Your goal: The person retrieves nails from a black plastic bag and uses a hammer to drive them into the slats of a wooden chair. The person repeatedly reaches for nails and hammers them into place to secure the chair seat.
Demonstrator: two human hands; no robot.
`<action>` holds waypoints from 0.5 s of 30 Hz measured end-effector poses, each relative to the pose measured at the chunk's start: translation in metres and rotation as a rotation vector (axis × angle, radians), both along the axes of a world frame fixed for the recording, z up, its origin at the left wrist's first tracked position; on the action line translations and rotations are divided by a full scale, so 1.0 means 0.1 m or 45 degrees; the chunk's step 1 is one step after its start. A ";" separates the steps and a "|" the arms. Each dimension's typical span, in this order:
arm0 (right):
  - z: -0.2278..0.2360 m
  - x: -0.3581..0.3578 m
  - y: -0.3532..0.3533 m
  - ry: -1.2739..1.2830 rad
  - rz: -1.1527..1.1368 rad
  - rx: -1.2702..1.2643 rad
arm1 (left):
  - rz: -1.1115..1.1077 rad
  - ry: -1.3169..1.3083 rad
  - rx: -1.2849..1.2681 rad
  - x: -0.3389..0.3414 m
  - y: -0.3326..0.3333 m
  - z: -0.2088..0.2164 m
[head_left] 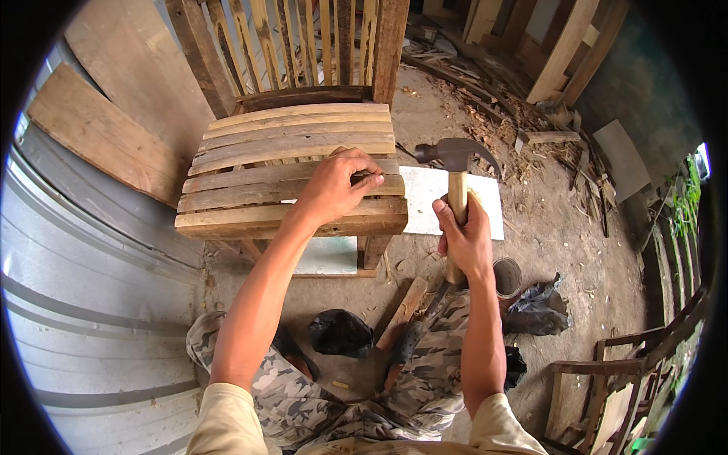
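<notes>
In front of me stands a wooden chair with a slatted seat [296, 142] and an upright slatted back [303, 45]. My left hand [343, 182] rests over the right part of the seat, its thumb and fingers pinched together. Whatever sits between those fingertips is too small to make out. Raised just right of the seat, my right hand [472, 233] is wrapped round the pale wooden handle of a claw hammer [457, 189]. The hammer's dark head is up, with its claw pointing right.
A white board [485, 205] lies on the floor right of the chair. Wood scraps [485, 98] litter the far right. Near my feet are black plastic bags [341, 332], a wood offcut [403, 311] and a can [506, 277]. Metal sheeting [91, 303] lines the left; a wooden frame [607, 368] stands lower right.
</notes>
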State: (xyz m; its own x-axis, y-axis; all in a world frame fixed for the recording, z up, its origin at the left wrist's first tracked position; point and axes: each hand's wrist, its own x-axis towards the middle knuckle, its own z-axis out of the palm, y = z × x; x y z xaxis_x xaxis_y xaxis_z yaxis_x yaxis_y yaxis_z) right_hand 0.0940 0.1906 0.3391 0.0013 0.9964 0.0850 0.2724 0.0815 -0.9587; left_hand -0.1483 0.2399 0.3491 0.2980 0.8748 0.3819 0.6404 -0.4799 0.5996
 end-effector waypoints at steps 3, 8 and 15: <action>0.36 -0.09 -0.19 -0.259 0.034 0.025 | -0.012 -0.003 0.003 0.01 0.02 0.00; 0.63 -0.27 -0.32 -0.670 0.096 0.228 | 0.058 -0.016 -0.049 0.00 -0.03 0.01; 0.76 -0.28 -0.26 -0.986 0.092 0.225 | 0.014 -0.009 -0.047 0.00 0.00 0.03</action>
